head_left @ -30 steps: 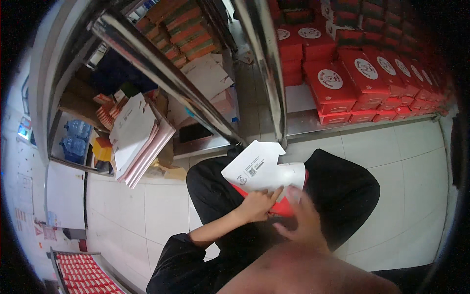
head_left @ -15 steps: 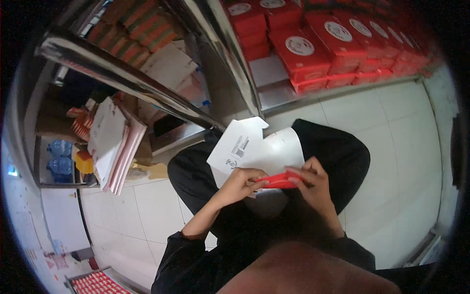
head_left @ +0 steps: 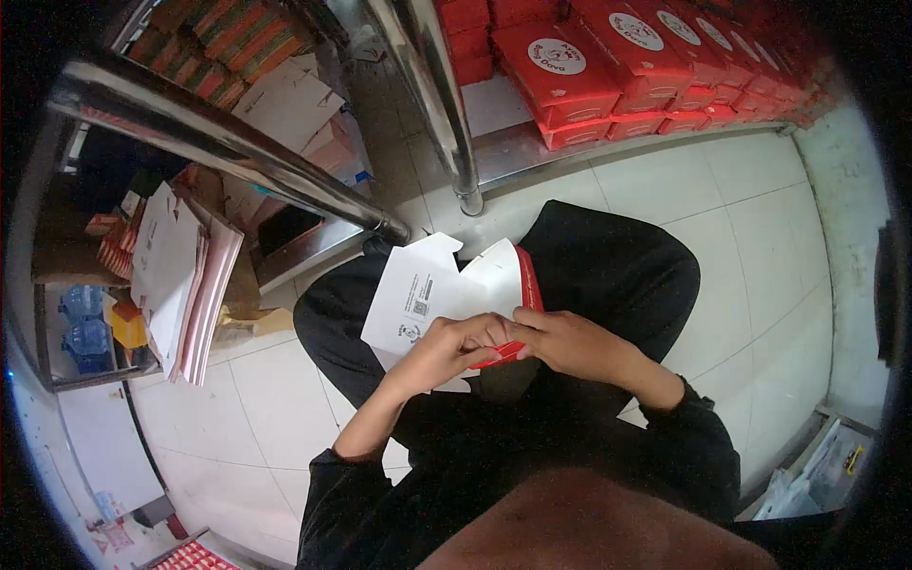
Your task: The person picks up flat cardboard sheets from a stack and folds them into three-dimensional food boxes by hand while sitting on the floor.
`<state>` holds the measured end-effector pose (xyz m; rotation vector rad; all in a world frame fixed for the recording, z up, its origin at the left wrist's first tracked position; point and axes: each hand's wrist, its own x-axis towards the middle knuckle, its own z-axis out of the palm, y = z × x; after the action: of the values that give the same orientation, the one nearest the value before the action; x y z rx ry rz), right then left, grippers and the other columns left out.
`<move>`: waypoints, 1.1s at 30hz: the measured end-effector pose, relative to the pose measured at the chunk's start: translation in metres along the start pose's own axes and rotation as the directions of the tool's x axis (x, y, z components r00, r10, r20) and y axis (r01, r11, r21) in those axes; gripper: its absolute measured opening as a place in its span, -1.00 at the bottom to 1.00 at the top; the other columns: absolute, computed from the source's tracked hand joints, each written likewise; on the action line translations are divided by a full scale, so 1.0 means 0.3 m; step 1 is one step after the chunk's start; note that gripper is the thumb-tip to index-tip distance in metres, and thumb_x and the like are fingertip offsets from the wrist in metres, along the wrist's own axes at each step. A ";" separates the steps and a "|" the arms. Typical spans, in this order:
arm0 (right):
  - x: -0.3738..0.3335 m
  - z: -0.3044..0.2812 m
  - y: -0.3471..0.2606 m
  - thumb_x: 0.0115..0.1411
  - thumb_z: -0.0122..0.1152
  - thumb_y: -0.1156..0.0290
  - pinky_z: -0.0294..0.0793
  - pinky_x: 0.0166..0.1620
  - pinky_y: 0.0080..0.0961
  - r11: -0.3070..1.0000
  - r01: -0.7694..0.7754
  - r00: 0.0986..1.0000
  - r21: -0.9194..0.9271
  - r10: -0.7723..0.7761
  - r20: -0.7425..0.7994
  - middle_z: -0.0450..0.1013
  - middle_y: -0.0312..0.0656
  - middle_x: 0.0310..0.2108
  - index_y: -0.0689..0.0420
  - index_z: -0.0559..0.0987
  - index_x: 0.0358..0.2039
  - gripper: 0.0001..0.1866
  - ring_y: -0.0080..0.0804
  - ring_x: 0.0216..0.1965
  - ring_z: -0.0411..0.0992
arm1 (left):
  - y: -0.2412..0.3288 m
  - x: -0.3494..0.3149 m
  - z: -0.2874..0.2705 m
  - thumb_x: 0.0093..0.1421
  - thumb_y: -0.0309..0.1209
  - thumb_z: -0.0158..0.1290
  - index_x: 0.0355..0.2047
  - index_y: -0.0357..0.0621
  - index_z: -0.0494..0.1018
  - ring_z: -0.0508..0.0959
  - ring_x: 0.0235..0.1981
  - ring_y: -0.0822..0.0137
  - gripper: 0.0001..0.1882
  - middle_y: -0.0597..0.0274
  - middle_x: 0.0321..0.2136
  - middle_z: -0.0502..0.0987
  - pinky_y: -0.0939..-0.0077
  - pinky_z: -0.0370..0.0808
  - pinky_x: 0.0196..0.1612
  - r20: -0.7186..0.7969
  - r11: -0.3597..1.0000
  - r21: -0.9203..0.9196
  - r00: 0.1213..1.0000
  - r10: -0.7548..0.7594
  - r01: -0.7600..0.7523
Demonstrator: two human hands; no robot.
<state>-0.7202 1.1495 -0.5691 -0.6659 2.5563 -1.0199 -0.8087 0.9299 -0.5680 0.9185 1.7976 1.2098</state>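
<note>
A partly folded cardboard box (head_left: 418, 293), white on one face and red on the other, lies over my lap between my bent knees. My left hand (head_left: 448, 348) pinches its red near edge, the fingers curled over the card. Close beside it, my right hand (head_left: 562, 344) grips the same red part, thumb and fingers pressed together. The two hands almost touch. A white panel with small dark print spreads out to the left, and a curved red side wall stands up at the right. Part of the red fold is hidden behind my fingers.
Red folded boxes (head_left: 560, 71) stand stacked on a low metal platform at the far right. Shiny metal poles (head_left: 237, 157) rise ahead of me. A stack of flat card sheets (head_left: 180, 285) leans at the left, near blue water bottles (head_left: 85, 328). Pale floor tiles (head_left: 750, 247) surround me.
My right hand has moved left, closer to my left hand, and now grips the red edge. The box's right side has bent upward, showing its red outer face. The whole view has shifted slightly.
</note>
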 end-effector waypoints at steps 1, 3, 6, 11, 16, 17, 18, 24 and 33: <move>0.004 -0.011 -0.006 0.21 0.06 0.49 0.58 -0.15 -0.25 1.000 0.005 1.000 0.001 -0.005 0.004 0.37 0.00 -0.11 0.10 0.23 0.28 -0.41 -0.02 -0.23 0.52 | 0.011 -0.007 0.002 0.15 -0.54 0.18 -0.24 -0.29 0.49 0.63 -0.44 0.30 -0.83 0.11 -0.46 0.60 0.46 0.53 -0.33 -0.019 0.999 -0.028 0.999 -0.037 0.036; 0.008 -0.070 -0.037 0.16 0.15 0.48 0.56 -0.11 -0.16 0.976 -0.161 0.987 0.144 0.155 0.048 0.40 0.08 -0.07 -0.02 0.05 0.37 -0.20 0.12 -0.17 0.49 | 0.029 -0.011 0.006 0.14 -0.54 0.19 -0.28 -0.31 0.46 0.63 -0.44 0.31 -0.83 0.11 -0.46 0.61 0.47 0.54 -0.33 -0.036 0.996 -0.059 0.997 -0.074 0.072; 0.025 -0.174 -0.068 0.08 0.23 0.51 0.53 -0.09 -0.05 0.964 -0.177 0.981 0.198 0.189 -0.044 0.45 0.14 -0.10 -0.12 -0.18 0.42 0.01 0.23 -0.14 0.45 | 0.038 -0.001 0.008 0.13 -0.56 0.20 -0.32 -0.33 0.39 0.62 -0.41 0.39 -0.80 0.08 -0.45 0.60 0.50 0.56 -0.33 -0.068 0.988 -0.137 0.995 -0.079 0.069; -0.019 0.034 0.039 -0.11 0.37 0.54 0.48 -0.39 -0.42 0.909 0.182 0.568 -0.375 -0.408 -0.715 0.42 -0.28 -0.41 0.09 0.61 -0.38 -0.79 -0.36 -0.38 0.44 | 0.070 0.074 0.025 0.26 -0.56 0.08 -0.04 -0.24 0.36 0.47 -0.41 0.69 -0.73 0.36 -0.19 0.47 0.83 0.48 -0.41 -0.437 0.896 -0.409 0.899 -0.024 -0.175; 0.019 0.048 0.007 -0.18 0.41 0.47 0.47 -0.24 -0.14 0.895 0.143 0.599 -0.423 -0.418 -0.683 0.40 -0.19 -0.43 0.14 0.50 -0.39 -0.70 -0.16 -0.35 0.42 | 0.132 0.157 0.121 0.29 -0.58 0.01 0.11 -0.19 0.22 0.39 -0.47 0.73 -0.61 0.29 -0.18 0.43 0.81 0.27 -0.57 -0.614 0.827 -0.423 0.788 0.039 -0.370; 0.020 0.029 -0.007 -0.15 0.39 0.47 0.45 -0.21 -0.12 0.944 0.041 0.648 -0.327 -0.274 -0.711 0.40 -0.17 -0.43 0.14 0.48 -0.39 -0.71 -0.10 -0.34 0.41 | 0.127 0.164 0.129 0.30 -0.58 0.00 0.11 -0.21 0.21 0.37 -0.50 0.73 -0.61 0.27 -0.17 0.44 0.81 0.25 -0.58 -0.643 0.887 -0.277 0.758 0.114 -0.368; 0.016 0.005 -0.022 -0.12 0.38 0.46 0.43 -0.17 -0.11 0.970 -0.070 0.678 -0.233 -0.125 -0.724 0.39 -0.15 -0.44 0.14 0.46 -0.39 -0.72 -0.04 -0.34 0.39 | 0.116 0.178 0.131 0.30 -0.57 0.00 0.11 -0.22 0.21 0.36 -0.51 0.73 -0.60 0.26 -0.17 0.44 0.81 0.24 -0.58 -0.647 0.908 -0.204 0.747 0.154 -0.365; -0.121 -0.102 -0.053 -0.15 0.43 0.60 0.48 -0.23 -0.47 0.966 -0.029 0.808 0.256 0.173 -0.563 0.36 -0.15 -0.43 0.21 0.41 -0.46 -0.68 -0.23 -0.36 0.45 | -0.038 0.191 0.144 0.28 -0.63 -0.07 0.11 -0.27 0.22 0.45 -0.38 0.58 -0.62 0.13 -0.20 0.46 0.64 0.37 -0.41 -0.241 0.722 0.378 0.691 0.681 -0.580; -0.239 0.000 -0.102 -0.19 0.35 0.65 0.43 -0.20 -0.29 0.983 -0.072 0.812 0.171 0.158 -0.562 0.31 -0.12 -0.42 0.20 0.38 -0.44 -0.68 -0.08 -0.31 0.37 | 0.089 0.144 0.201 0.15 -0.77 -0.10 0.20 -0.34 0.01 0.40 0.16 0.21 -0.39 -0.01 0.08 0.32 0.32 0.36 0.17 -0.193 0.629 -0.665 0.906 0.377 -0.404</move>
<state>-0.6503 1.1676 -0.5396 -0.1613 2.9279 -1.5329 -0.7707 0.9991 -0.5666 0.8389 0.9985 2.0068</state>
